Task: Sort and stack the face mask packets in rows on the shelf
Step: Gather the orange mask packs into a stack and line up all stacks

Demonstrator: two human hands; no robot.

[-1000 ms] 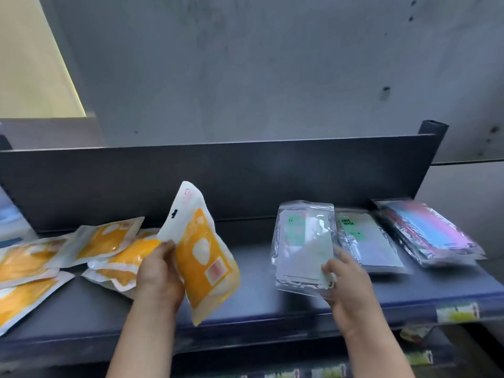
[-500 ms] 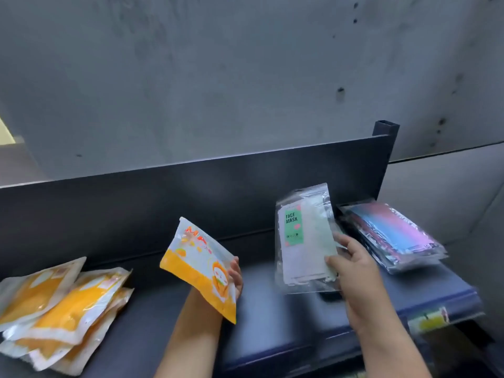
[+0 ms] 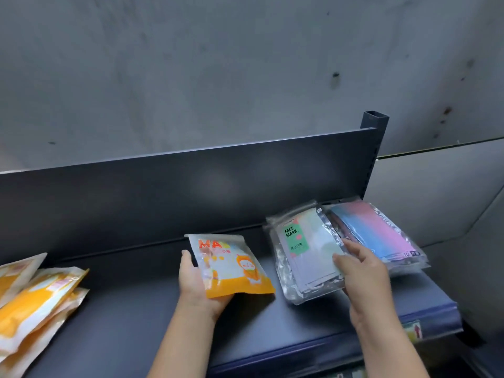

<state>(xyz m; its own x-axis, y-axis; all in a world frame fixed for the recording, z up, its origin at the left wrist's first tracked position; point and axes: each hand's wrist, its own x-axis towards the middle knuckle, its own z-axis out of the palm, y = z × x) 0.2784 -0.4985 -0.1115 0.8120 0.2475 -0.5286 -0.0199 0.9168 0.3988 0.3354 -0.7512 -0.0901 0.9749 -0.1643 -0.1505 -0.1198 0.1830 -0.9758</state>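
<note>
An orange-and-white printed mask pouch (image 3: 231,266) is gripped by the left hand (image 3: 195,285), mid-shelf. A clear green-labelled plastic packet (image 3: 305,252) is clasped by the right hand (image 3: 360,274), touching the pink-and-blue packets (image 3: 381,233). Orange pouches (image 3: 35,298) are piled far left on the dark metal shelf (image 3: 131,309).

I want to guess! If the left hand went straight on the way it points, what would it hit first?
Probably the shelf's back panel: the left hand, holding the orange packet, points at it with nothing between, though depth is unclear.
</note>
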